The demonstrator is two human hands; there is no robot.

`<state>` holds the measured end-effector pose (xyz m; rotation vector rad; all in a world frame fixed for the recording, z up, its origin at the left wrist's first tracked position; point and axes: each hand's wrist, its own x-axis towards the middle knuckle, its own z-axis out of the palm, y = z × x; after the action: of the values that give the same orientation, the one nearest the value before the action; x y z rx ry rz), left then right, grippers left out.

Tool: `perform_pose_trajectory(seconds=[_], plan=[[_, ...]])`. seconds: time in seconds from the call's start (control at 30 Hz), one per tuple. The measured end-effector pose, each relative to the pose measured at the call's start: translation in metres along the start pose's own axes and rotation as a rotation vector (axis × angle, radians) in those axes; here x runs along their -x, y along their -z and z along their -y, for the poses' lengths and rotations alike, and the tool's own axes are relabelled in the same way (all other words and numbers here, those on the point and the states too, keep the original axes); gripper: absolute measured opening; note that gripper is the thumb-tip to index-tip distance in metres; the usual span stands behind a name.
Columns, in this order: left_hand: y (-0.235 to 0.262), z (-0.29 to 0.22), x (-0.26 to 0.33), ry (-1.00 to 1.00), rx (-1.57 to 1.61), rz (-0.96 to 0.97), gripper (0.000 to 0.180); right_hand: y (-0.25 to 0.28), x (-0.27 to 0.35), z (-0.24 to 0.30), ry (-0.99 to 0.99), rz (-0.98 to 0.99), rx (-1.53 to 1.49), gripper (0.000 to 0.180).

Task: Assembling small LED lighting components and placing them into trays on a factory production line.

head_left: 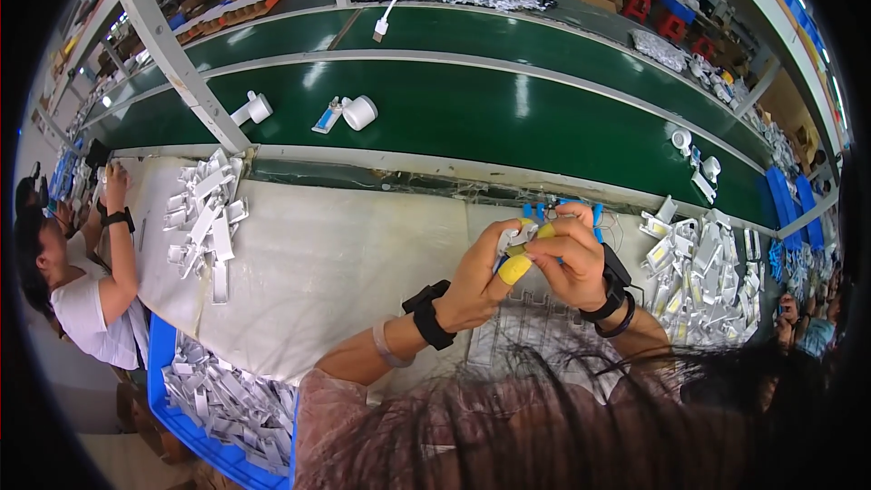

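- Part [515,239]: white, held above the desk [354,263] between left hand [474,287] and right hand [573,265].
- Fingers: both sets closed on it; work appears under way, unfinished.
- Left pile [205,210], right pile [712,277], bin [160,372]: many white pieces; cannot tell which are done.

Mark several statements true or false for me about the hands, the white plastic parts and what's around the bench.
1. The left hand holds a small white plastic part, with the right hand's fingers up against it. True.
2. The rounded fingertip cover on the left thumb is green. False: that fingertip cover is yellow.
3. A heap of loose white plastic parts lies right of both hands. True.
4. The blue plastic bin of white pieces stands at the right. False: the bin is at the left.
5. A white cable with a metal-tipped plug hangs in front of the long green conveyor belt. True.
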<state>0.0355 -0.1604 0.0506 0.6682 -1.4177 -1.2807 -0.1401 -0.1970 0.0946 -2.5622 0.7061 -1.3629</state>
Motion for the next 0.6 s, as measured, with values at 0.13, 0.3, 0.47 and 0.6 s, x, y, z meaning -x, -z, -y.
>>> perform_pose_trajectory(seconds=[0.13, 0.3, 0.47, 0.6], plan=[[-0.0002, -0.0024, -0.0006, 0.028, -0.002, 0.003, 0.041, -0.0009, 0.0007, -0.0024, 0.006, 0.005, -0.002, 0.021], [-0.0015, -0.0070, -0.0023, 0.010, -0.048, 0.014, 0.042, 0.0020, 0.0015, -0.0065, 0.009, 0.022, -0.042, 0.021], [0.0004, -0.0039, -0.0010, 0.024, -0.064, 0.031, 0.043, 0.0007, 0.0036, -0.0097, 0.003, 0.033, -0.061, 0.020], [0.0012, -0.0027, -0.0006, 0.014, -0.074, 0.012, 0.039, -0.0032, 0.0032, -0.0075, -0.009, 0.024, -0.052, 0.020]])
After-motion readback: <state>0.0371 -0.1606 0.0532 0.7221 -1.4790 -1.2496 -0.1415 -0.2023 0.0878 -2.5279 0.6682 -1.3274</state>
